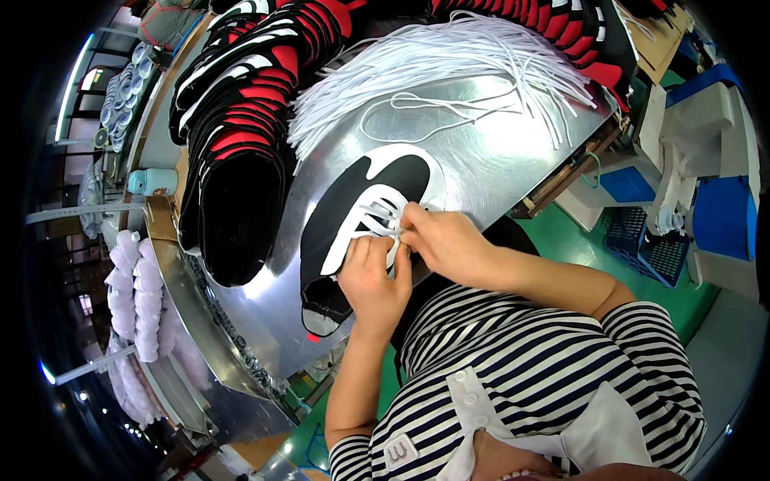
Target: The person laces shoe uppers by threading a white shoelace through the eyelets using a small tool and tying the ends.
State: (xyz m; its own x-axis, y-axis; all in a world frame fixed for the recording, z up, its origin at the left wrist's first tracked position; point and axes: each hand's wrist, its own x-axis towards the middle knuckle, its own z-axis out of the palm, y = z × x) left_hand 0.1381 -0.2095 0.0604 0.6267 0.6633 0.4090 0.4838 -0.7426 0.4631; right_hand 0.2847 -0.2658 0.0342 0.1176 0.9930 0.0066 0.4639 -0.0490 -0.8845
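Note:
A black and white shoe upper [338,210] lies on the metal table in front of me, its toe pointing away. A white shoelace [375,213] crosses its white eyelet strip. My left hand [374,276] is closed on the near side of the upper beside the lacing, fingers bent over the edge and thumb raised. Close against it, my right hand [443,242] pinches the shoelace between thumb and fingers at the eyelets. The fingers hide the exact spot where the lace meets the upper.
Stacked black, red and white uppers [249,136] stand at the left, with more uppers [553,28] at the far right. A pile of white shoelaces [433,64] spreads across the back of the metal table [473,172]. A blue basket [642,244] sits off to the right.

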